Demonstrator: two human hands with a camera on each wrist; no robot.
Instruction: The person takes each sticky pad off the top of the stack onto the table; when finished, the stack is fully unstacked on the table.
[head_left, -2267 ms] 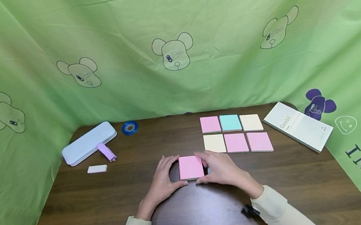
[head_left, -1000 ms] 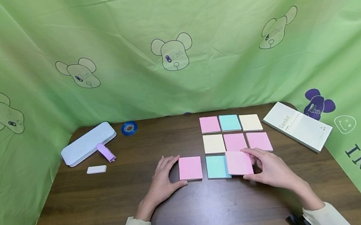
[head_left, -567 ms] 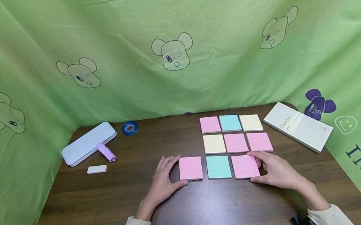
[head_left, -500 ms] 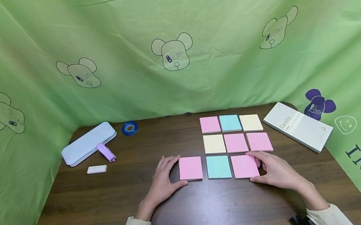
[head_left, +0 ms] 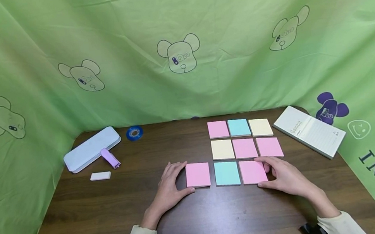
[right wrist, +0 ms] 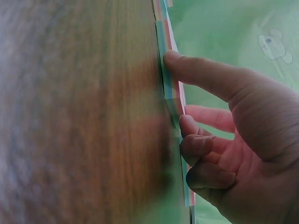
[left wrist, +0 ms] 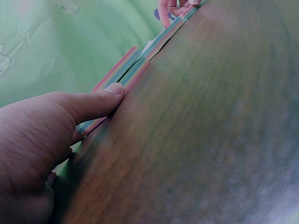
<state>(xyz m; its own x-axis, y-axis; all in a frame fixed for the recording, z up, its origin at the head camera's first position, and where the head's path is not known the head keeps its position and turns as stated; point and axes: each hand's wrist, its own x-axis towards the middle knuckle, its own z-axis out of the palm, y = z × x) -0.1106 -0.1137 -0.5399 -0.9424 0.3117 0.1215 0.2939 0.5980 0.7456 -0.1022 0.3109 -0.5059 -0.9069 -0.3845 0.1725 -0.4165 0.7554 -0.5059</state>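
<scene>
In the head view my left hand (head_left: 169, 187) grips the left edge of a pink-topped sticky note pad (head_left: 197, 175), thumb at the near corner and forefinger at the far one. Layered coloured edges of the pad (left wrist: 133, 77) show beside that thumb in the left wrist view. My right hand (head_left: 284, 175) holds the right edge of another pink sticky note pad (head_left: 252, 172), which lies on the table. Its thumb (right wrist: 180, 63) presses the near side, while the other fingers curl behind. Between these two lies a teal sticky note pad (head_left: 227, 173).
Two further rows of pads lie behind: cream (head_left: 222, 149), pink (head_left: 245, 148), pink (head_left: 270, 147), then pink (head_left: 218, 129), teal (head_left: 239, 127), cream (head_left: 260, 127). A notebook (head_left: 310, 132) is at right; a pencil case (head_left: 91, 149), purple stapler-like object (head_left: 110, 158), white block (head_left: 100, 176) and blue tape roll (head_left: 134, 133) at left.
My right hand has carried a pink sticky note pad rightward from beside my left hand, lowered it right of the teal pad, and slid it slightly left. My left hand has stayed in place.
</scene>
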